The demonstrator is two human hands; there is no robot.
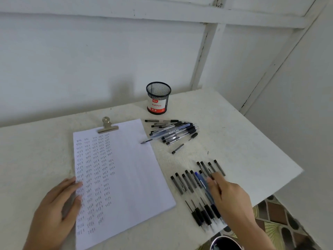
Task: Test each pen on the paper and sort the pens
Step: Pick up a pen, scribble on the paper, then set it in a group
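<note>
1. Paper (129, 168) lies on the table (243, 141) under a clip (107, 125), its left half full of test scribbles.
2. Left hand (59, 204) rests flat on the paper's left edge, fingers straight.
3. Right hand (228, 197) is over the neat row of pens (187, 183) right of the paper, by a blue pen (199, 178). It's too blurry to tell if it's gripping.
4. Loose pile (173, 131) of pens lies farther back, near the mesh cup (158, 98).

Your feed's evenly lit, soft shadows; right hand (230, 197) fingers (212, 181) motion-blurred, pens (189, 183) beside them smeared; frame edges bow.
</note>
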